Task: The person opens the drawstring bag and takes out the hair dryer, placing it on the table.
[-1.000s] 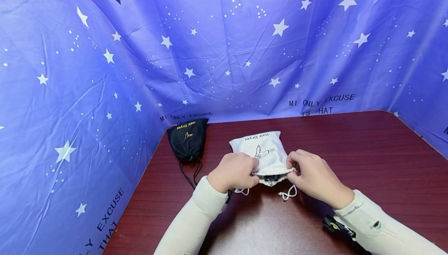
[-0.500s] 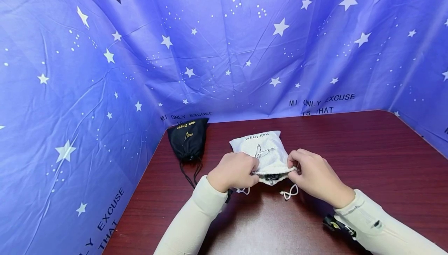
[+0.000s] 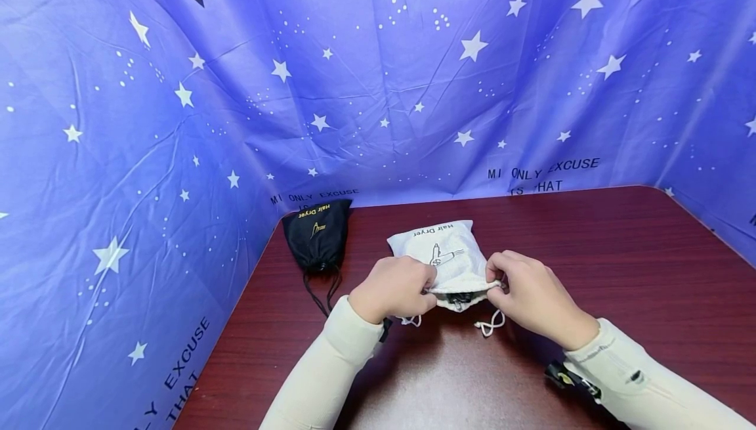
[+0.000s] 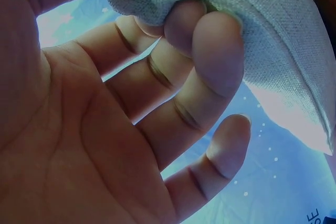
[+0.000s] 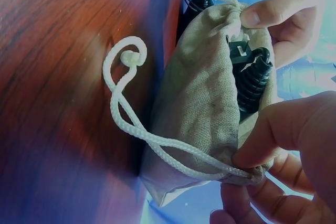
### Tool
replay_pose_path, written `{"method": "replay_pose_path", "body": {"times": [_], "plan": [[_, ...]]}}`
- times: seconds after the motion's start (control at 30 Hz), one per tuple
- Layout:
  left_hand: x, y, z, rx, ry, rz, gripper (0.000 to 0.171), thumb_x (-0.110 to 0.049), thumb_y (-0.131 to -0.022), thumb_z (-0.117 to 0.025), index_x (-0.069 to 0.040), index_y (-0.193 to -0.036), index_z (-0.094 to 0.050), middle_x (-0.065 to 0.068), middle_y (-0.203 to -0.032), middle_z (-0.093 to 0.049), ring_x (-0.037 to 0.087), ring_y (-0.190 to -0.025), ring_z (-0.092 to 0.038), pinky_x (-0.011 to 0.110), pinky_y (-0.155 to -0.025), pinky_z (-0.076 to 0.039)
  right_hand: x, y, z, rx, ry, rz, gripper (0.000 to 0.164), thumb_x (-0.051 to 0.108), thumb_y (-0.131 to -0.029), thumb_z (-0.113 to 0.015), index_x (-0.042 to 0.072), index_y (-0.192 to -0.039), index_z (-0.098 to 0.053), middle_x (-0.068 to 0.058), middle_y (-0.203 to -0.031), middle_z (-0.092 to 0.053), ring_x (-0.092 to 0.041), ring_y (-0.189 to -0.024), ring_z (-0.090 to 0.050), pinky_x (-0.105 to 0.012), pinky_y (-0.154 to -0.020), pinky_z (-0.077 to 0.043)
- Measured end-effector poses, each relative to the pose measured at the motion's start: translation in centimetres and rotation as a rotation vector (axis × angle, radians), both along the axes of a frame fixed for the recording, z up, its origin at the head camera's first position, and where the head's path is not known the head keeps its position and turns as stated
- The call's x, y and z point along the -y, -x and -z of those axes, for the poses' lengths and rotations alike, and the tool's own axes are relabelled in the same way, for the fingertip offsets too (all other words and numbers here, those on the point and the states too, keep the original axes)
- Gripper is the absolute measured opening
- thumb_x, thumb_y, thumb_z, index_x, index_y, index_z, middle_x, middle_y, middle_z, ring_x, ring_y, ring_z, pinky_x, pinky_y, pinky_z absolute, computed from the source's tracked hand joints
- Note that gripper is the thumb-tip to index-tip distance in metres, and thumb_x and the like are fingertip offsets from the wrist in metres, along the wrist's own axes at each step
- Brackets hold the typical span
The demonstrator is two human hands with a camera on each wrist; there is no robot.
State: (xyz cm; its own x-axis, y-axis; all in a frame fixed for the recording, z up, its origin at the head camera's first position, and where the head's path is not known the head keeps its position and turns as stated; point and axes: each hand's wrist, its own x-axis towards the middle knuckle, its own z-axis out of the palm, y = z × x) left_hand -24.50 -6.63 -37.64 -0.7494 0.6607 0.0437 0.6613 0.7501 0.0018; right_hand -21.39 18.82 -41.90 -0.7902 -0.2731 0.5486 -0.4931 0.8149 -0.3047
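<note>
A white cloth drawstring bag (image 3: 449,253) printed "Hair Dryer" lies on the table, its mouth towards me and partly spread. My left hand (image 3: 394,287) pinches the left end of the mouth's hem; in the left wrist view its fingertips (image 4: 218,51) press against the cloth. At the other end, my right hand (image 3: 534,295) pinches the hem between thumb and fingers, where the white drawstring (image 5: 157,142) comes out in a knotted loop. Inside the mouth show a black ribbed cord end (image 5: 254,85) and a plug; the rest of the contents is hidden.
Left of the white bag lies a black drawstring bag (image 3: 317,236), also printed "Hair Dryer", gathered at the neck with black cords trailing forward. A blue star-printed cloth (image 3: 384,88) hangs behind the reddish-brown table (image 3: 620,239) and along its sides.
The right hand has shifted very slightly right with its end of the hem, and the drawstring loop below it has shifted with it. The left hand keeps its place.
</note>
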Motion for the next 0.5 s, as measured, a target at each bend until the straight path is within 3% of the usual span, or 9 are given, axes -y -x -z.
{"method": "replay_pose_path", "body": {"times": [0.5], "plan": [[0.1, 0.13, 0.09, -0.001, -0.002, -0.003, 0.028, -0.034, -0.086, -0.07, -0.026, -0.068, -0.049, -0.01, -0.061, -0.052, 0.006, -0.063, -0.053, 0.034, -0.05, -0.039, -0.1, 0.07, 0.04, 0.035, -0.007, 0.026, 0.028, 0.004, -0.066, -0.069, 0.026, -0.077, -0.055, 0.013, -0.072, -0.048, -0.004, -0.062, -0.044, -0.025, -0.055, -0.036]]}}
